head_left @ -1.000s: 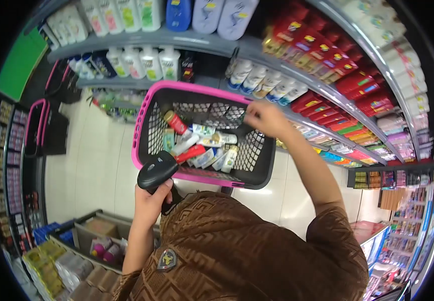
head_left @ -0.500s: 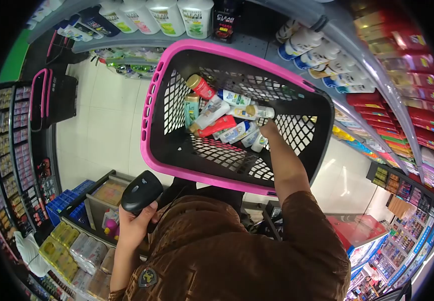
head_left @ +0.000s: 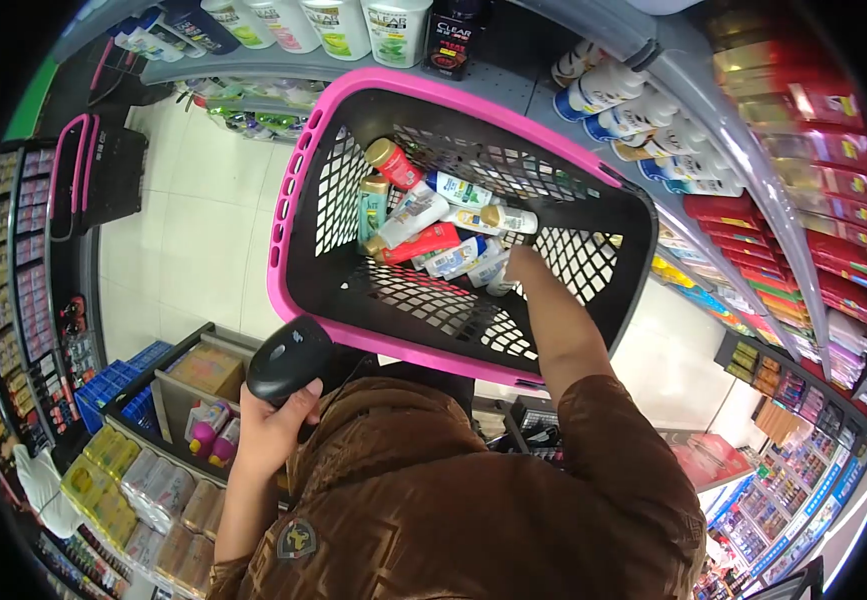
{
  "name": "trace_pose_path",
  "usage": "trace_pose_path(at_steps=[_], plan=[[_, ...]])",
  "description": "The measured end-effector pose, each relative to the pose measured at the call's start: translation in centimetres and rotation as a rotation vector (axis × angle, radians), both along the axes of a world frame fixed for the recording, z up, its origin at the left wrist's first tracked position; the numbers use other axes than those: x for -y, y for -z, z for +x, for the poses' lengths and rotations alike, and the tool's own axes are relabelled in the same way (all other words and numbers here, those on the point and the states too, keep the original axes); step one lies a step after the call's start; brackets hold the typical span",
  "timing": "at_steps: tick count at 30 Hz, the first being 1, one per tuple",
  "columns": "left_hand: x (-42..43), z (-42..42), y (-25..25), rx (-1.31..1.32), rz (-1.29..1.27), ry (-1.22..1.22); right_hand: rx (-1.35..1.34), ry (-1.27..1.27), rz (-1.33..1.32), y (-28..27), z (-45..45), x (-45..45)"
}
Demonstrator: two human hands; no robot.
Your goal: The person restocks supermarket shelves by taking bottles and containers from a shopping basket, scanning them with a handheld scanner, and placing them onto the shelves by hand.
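Observation:
My left hand (head_left: pixel 283 422) is wrapped round the grip of a black barcode scanner (head_left: pixel 290 358), held beside the near left corner of a pink-rimmed black shopping basket (head_left: pixel 428 352). My right hand (head_left: pixel 524 266) reaches down inside the basket, at the right end of a heap of bottles. Its fingers are mostly hidden behind the hand. Close to it lie a white bottle (head_left: pixel 499 278) and a gold-capped bottle (head_left: pixel 509 218). Further left in the heap are a red bottle (head_left: pixel 423 242), a red gold-lidded bottle (head_left: pixel 394 165), a teal bottle (head_left: pixel 372 207) and a clear-white bottle (head_left: pixel 413 216).
Shampoo bottles (head_left: pixel 398 32) line the shelf beyond the basket, and white lotion bottles (head_left: pixel 603 88) stand to its right. Red packets (head_left: pixel 743 235) fill the right shelving. Another black basket (head_left: pixel 113 175) stands on the left. A cart (head_left: pixel 178 400) with a cardboard box (head_left: pixel 208 370) is at lower left.
The view has shifted a little, so the basket and its bottles appear slightly further left and up. My right hand remains in the basket by the bottles; my left still holds the scanner.

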State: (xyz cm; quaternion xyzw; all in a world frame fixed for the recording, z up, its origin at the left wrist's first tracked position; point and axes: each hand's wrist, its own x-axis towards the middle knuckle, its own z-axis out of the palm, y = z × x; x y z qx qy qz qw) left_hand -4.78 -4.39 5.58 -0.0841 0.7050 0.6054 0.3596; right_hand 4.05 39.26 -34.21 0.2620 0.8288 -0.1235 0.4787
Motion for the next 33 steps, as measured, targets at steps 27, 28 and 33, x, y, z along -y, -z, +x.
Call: trace_pose_path(at_steps=[27,28,33], plan=[[-1.4,-9.8,-3.4,-0.452,0.447,0.490,-1.468,1.490,-1.492,-44.2,-8.5,26.2],[-2.0,-9.5,-4.2,-0.453,0.520,0.463,-1.352,1.639,-1.380,-44.4,-8.9,27.1],[-2.0,-10.3,-4.7,-0.454,0.568,0.698,-1.212,1.600,-1.479,-43.7,-7.7,26.9]])
